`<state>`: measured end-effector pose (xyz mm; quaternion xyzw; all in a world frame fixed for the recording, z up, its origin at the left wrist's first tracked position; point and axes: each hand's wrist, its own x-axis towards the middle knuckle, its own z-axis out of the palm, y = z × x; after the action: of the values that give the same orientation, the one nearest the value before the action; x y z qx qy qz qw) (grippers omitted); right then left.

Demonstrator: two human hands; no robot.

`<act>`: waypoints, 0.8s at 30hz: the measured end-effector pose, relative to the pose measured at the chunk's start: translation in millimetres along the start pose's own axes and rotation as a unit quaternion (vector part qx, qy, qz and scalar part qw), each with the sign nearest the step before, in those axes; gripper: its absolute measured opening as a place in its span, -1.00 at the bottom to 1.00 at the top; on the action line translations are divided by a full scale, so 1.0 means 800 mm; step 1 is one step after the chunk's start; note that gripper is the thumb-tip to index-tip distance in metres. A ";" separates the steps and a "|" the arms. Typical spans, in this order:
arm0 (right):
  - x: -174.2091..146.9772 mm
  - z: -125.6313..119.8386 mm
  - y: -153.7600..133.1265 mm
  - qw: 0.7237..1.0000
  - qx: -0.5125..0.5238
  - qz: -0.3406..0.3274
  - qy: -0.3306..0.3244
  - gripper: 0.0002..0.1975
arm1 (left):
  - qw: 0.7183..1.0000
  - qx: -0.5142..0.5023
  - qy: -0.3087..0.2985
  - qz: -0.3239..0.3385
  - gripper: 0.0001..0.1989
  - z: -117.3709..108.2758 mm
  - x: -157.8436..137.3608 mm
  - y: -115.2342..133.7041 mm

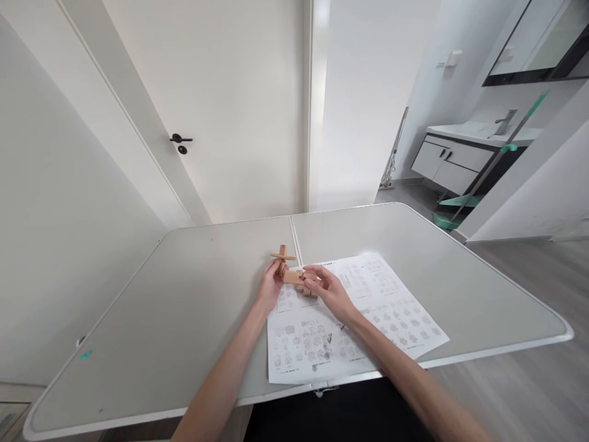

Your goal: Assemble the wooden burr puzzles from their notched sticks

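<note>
My left hand (271, 283) is closed around the left side of some light-brown wooden puzzle pieces. A small cross-shaped wooden piece (283, 252) sticks up above its fingertips. My right hand (330, 291) has its thumb and fingers pinched on the right end of a flat wooden puzzle piece (291, 278), which lies between both hands. Just below it are more notched wooden blocks (307, 291), close to the right fingers; I cannot tell whether they are joined to it. A printed sheet (368, 313) with rows of small diagrams lies under the hands and pieces.
The grey folding table (207, 319) has a white rim and a seam (294, 239) across its middle. A white door (239, 110) stands behind it. To the right are a sink cabinet (453, 156), a green broom and dustpan (451, 218), and a mop (393, 153).
</note>
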<state>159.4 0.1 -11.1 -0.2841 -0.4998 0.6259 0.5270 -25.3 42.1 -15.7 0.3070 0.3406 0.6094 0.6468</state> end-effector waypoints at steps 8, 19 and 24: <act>0.007 -0.008 0.001 0.993 0.062 0.003 0.102 -0.64 | 0.996 0.002 -0.072 -0.054 -0.77 0.016 -0.012 -0.003; 0.009 -0.009 0.003 0.993 0.052 -0.008 0.105 -0.66 | 0.989 0.020 -0.125 -0.078 -0.80 0.029 -0.024 0.000; 0.008 -0.008 0.001 0.992 0.057 -0.009 0.109 -0.65 | 0.987 0.028 -0.135 -0.086 -0.82 0.028 -0.025 0.000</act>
<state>162.6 8.4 -13.1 -0.3158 -0.4049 0.6140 0.5994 -7.3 22.6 -1.4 0.3742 0.2920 0.4948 0.7279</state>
